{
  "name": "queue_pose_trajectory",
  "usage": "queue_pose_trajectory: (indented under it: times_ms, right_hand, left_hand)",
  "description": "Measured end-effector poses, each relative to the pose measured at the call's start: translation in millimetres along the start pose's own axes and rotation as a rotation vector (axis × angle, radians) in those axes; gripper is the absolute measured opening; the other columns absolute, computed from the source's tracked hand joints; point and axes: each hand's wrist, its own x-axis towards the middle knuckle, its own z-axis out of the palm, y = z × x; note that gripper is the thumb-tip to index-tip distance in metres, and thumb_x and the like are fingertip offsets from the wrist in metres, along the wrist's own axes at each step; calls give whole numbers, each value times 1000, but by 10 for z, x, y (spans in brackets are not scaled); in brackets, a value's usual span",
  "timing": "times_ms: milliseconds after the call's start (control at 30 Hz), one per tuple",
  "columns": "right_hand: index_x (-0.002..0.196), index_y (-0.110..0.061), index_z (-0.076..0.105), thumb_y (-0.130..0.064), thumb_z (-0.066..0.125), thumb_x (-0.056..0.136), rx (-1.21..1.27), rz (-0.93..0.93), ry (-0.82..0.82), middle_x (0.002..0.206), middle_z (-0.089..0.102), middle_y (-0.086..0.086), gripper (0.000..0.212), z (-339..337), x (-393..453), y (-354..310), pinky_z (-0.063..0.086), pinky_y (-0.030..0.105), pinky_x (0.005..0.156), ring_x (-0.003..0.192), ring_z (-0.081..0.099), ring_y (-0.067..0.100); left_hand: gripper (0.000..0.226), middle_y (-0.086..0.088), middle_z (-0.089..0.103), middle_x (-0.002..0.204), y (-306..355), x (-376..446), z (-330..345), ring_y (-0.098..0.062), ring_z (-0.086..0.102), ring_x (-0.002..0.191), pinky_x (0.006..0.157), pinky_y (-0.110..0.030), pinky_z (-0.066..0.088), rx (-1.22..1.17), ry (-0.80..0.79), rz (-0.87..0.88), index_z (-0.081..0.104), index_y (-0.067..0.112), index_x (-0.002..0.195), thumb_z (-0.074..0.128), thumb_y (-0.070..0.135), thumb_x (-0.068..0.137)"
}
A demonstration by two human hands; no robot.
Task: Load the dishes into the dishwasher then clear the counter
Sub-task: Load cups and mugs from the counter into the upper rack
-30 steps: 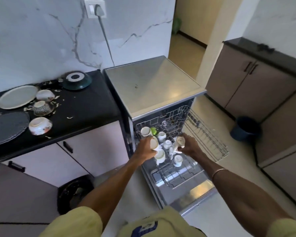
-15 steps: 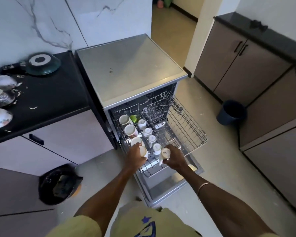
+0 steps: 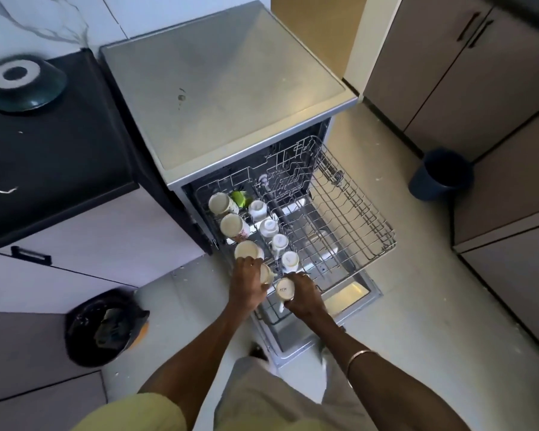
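Over the rack's (image 3: 355, 231) near corner, each hand's fingers (image 3: 302, 279) grip a cup (image 3: 284, 289).

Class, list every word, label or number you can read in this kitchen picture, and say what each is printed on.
"ASTA", as best it reads, small and blurred: on the base of the cup in the right hand.
Red marks on another cup in the rack: too blurred to read.
Nothing else legible.

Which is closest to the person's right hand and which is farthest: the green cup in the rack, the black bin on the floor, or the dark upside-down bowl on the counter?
From the right hand, in the head view:
1. Green cup, at the back left of the dishwasher rack.
2. Black bin, on the floor to the left.
3. Dark upside-down bowl, far left on the black counter.
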Motion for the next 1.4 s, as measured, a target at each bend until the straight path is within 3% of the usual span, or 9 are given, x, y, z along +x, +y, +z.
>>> queue_pose_trajectory:
  times_ms: [200,300,500,633,733,833,1067,1167,1400]
  right_hand:
    - [121,-14,50,-26,77,71,-87,62,-121,123,54,8,57,406,196,288,46,43,88,118,49,33]
    - [117,-12,49,-21,74,74,-71,41,-95,118,53,10,50,622,241,421,46,44,84,113,50,35]
    - [130,-7,43,-20,75,78,-195,49,-107,132,45,14,63,852,417,451,49,45,86,123,41,35]
    - [124,-8,45,-18,81,68,-271,11,-108,126,48,13,67,986,496,501,52,42,77,116,45,34]
    - [117,-7,49,-12,84,59,-330,-50,-69,117,53,16,68,1123,530,516,53,37,62,103,52,35]
    - [118,-7,49,-11,76,67,-323,-58,-75,119,50,16,58,1235,570,519,50,34,65,102,50,34]
    - [114,-11,48,-9,73,63,-184,-111,-111,106,56,11,56,1293,607,648,33,32,75,97,50,32]
    - [109,-10,49,-3,72,62,-111,-108,-64,97,58,12,52,1229,623,652,22,27,70,89,51,31]
    - [114,-2,50,7,63,63,-118,-4,-179,104,56,23,53,846,484,458,39,35,68,92,56,43]
  left_hand:
    - [56,-3,67,95,-1,233,413,-24,52,95,78,-37,47,252,-72,12,63,18,100,86,35,52]
    - [58,-4,68,102,-10,311,631,-27,53,102,86,-38,43,327,-71,-33,65,16,105,85,37,55]
    - [55,-7,68,106,-54,382,822,-28,54,101,87,-39,43,352,-63,-96,66,11,107,84,32,60]
    - [51,-12,70,99,-68,376,900,-30,58,98,88,-40,47,359,-32,-101,67,6,104,82,18,57]
    - [33,-12,70,87,-64,392,965,-28,59,90,82,-36,49,372,-9,-139,68,7,96,81,12,66]
    - [29,-14,70,84,-93,391,1001,-26,61,87,77,-35,51,385,-10,-142,69,6,94,82,13,69]
    - [52,-13,72,97,-76,310,1003,-28,65,93,82,-34,53,370,-18,-198,70,9,105,88,24,59]
    - [59,-13,71,103,-53,264,985,-28,65,99,84,-35,53,365,-11,-214,69,9,109,91,22,55]
    - [58,-8,72,101,-83,39,826,-27,66,93,81,-33,55,179,40,-173,72,11,100,94,18,48]
